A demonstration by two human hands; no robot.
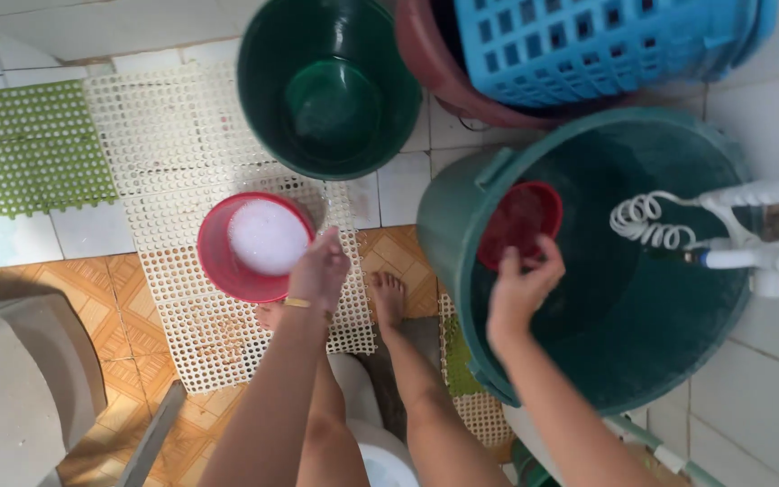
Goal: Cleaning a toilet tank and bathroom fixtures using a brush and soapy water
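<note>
We are scooping water: our right hand (517,290), fingers clamped on a red dipper (520,222), holds it inside the big green water barrel (448,216), while our left hand (319,271) grips the foam-filled pink basin (254,246) over the floor mat (173,135), likely needing a steady pour.

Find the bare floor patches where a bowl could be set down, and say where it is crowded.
Free: the white mat between the green mat and green bucket; the orange tiles below the red basin. Crowded: top right, where the big tub, maroon basin and blue basket bunch together.
</note>
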